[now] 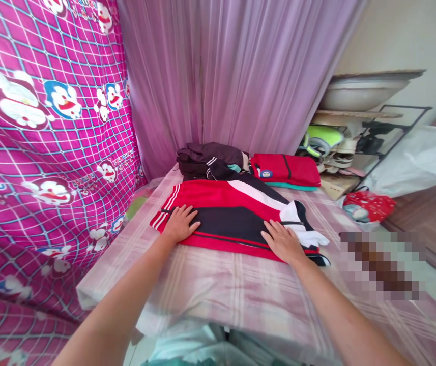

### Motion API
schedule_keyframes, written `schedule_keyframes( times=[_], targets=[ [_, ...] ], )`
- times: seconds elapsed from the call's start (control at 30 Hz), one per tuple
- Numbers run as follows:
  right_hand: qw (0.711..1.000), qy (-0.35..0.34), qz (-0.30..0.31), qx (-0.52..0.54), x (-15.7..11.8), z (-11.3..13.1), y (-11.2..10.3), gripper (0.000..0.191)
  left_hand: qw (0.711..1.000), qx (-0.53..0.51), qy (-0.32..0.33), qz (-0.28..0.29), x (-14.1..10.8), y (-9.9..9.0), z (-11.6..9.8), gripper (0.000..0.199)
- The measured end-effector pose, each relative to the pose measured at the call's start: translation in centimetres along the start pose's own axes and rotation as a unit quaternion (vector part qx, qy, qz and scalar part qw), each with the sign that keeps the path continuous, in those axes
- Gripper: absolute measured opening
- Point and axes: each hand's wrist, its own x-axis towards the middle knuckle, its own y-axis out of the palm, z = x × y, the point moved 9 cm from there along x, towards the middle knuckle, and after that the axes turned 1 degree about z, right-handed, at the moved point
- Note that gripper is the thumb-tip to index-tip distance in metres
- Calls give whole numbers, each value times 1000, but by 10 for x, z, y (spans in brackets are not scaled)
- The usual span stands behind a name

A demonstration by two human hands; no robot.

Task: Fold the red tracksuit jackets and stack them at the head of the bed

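A red, black and white track jacket (221, 221) lies sideways on the plaid-covered table (218, 290), one dark sleeve reaching toward the back. Flat on its left end, by the striped hem, rests my left hand (180, 222) with fingers spread. My right hand (282, 240) presses on the other end near the white collar part, its fingers stretched out too. Neither hand grips anything. What lies beneath the jacket's top layer is mostly hidden.
Behind the jacket sit a dark clothes pile (210, 157) and a folded red garment (288, 170) over something teal. A pink cartoon-print curtain (50, 152) hangs at the left, a lilac curtain (233, 76) at the back. A rack (385, 137) with shoes stands right.
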Motion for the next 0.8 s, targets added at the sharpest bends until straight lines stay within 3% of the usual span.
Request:
schedule_keyframes(
  times=[0.2,0.3,0.43,0.53,0.6,0.7,0.8],
  targets=[
    [1000,8,-12,-14,-15,-8,-9,58,1000,11,10,-2,0,2,-1,58],
    [999,19,-41,-22,-11,10,-31,54,1000,5,19,-20,1,2,0,56],
    [995,-22,-96,28,14,81,-65,54,999,5,24,-32,3,2,1,54],
    [991,-106,-38,66,34,147,-56,58,999,25,31,-26,3,2,-1,54],
    [987,-143,25,68,41,172,-37,60,999,37,30,-23,4,2,0,55],
    [986,-131,72,73,44,167,-16,66,998,45,35,-23,5,3,0,56],
    [990,-99,75,59,40,131,-11,68,997,46,42,-36,5,4,1,56]
  ],
)
